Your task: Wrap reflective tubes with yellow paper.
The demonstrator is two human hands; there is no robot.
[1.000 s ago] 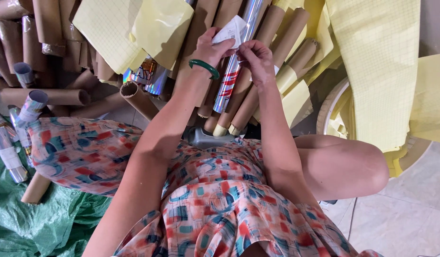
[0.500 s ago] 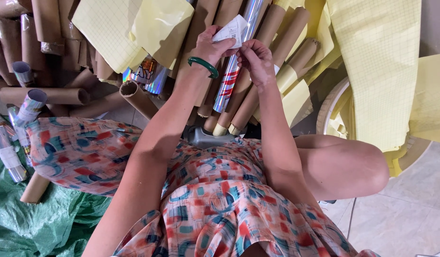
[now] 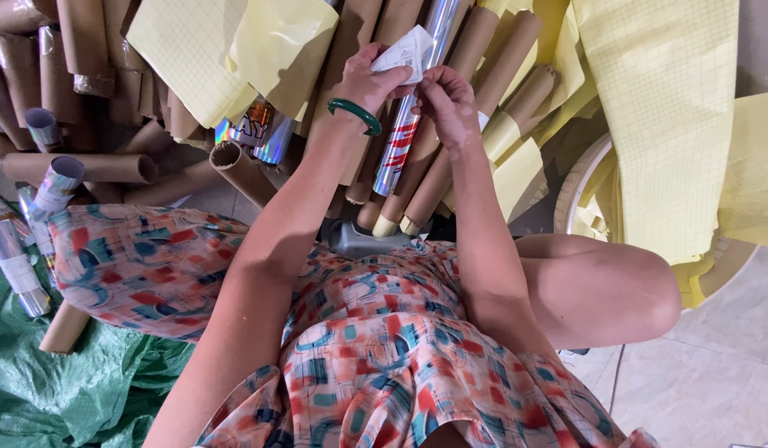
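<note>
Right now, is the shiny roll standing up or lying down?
Lying tilted: the shiny foil roll leans across the cardboard tubes, with both hands, left and right, at its white label.

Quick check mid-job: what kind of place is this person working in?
Probably a small home workshop for wrapping foil rolls: piled cardboard tubes, yellow backing sheets and a green tarp on a tiled floor.

A pale tiled floor (image 3: pixel 699 382) carries everything. At nine o'clock a crumpled green tarp (image 3: pixel 60 398) lies on it, with foil-wrapped rolls (image 3: pixel 19 265) on its upper edge. From ten to twelve o'clock bare cardboard tubes (image 3: pixel 234 170) are heaped, with yellow gridded sheets (image 3: pixel 666 116) draped at two o'clock.
</note>
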